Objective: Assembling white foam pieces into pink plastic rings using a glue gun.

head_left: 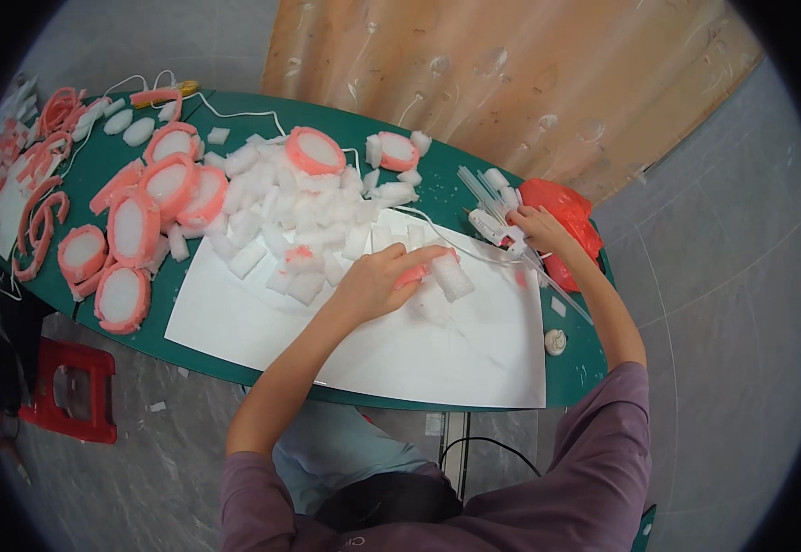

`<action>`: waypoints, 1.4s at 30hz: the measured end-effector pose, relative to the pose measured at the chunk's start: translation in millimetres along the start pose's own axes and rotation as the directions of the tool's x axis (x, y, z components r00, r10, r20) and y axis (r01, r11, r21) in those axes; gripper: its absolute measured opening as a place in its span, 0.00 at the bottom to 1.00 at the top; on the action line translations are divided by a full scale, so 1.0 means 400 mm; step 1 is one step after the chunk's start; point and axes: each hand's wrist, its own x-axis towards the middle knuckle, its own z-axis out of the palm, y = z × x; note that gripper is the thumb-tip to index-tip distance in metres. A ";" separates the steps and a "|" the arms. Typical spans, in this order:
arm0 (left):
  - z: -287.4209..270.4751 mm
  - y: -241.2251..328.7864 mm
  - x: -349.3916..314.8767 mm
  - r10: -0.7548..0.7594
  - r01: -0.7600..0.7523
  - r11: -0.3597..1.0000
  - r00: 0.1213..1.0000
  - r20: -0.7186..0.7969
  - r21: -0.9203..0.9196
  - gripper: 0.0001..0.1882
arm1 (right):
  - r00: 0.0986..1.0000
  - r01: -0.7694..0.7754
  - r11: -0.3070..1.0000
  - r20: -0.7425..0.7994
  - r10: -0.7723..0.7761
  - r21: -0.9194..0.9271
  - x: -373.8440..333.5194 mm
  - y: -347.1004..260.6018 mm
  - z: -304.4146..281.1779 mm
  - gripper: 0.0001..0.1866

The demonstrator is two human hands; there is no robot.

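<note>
My left hand (384, 283) is over the white sheet, its fingers closed round a pink foam piece (411, 275). Touching or right beside that piece is a white foam block (452, 278); the fingers partly hide where they meet. On the right side of the table, my right hand (540, 228) bends its fingers over a white glue gun (496, 230), which lies low among clear glue sticks (479, 189). The grip there is partly hidden. A red plastic bag (561, 197) sits just behind my right hand.
A heap of white foam pieces (267, 189) covers the middle of the green table (262, 109). Several pink-rimmed white foam ovals (131, 227) lie to the left. White cables cross the tabletop. A red stool (97, 391) stands at lower left, near another person's dark clothing.
</note>
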 end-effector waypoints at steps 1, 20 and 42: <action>0.001 0.001 -0.001 0.000 0.000 1.000 1.000 -0.003 0.005 0.25 | 0.999 -0.039 0.999 0.021 0.038 0.012 0.012 0.000 0.013 0.27; 0.002 -0.009 0.010 -0.044 0.039 0.994 0.998 -0.049 -0.106 0.23 | 0.821 0.305 0.841 -0.571 0.006 0.447 0.018 -0.418 -0.463 0.07; -0.029 -0.016 0.029 -0.266 0.039 0.760 0.930 -0.255 -0.649 0.32 | 0.548 0.347 0.432 -0.553 0.627 0.833 -0.002 -0.478 -0.154 0.07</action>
